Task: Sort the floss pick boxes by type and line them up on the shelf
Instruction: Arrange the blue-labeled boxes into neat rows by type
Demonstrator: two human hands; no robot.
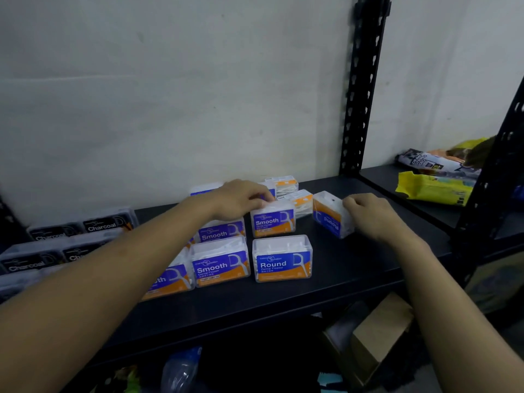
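Several clear floss pick boxes stand on the black shelf [354,268]. My left hand [241,198] grips the top of a blue-and-orange "Smooth" box [273,221] in the back row. My right hand [371,214] holds a "Round" box [331,215] that is tilted with its label upside down. In front stand an upright "Round" box [282,259] and a "Smooth" box [219,262]; more "Smooth" boxes sit to their left, partly hidden by my left arm. Black "Charcoal" boxes [106,224] line the far left. Two loose boxes [285,184] lie behind near the wall.
A black perforated upright post [360,89] rises at the shelf's back right. Yellow and printed packets [436,177] lie on the neighbouring shelf to the right. Below the shelf are a cardboard box [380,336] and a plastic bag [181,370].
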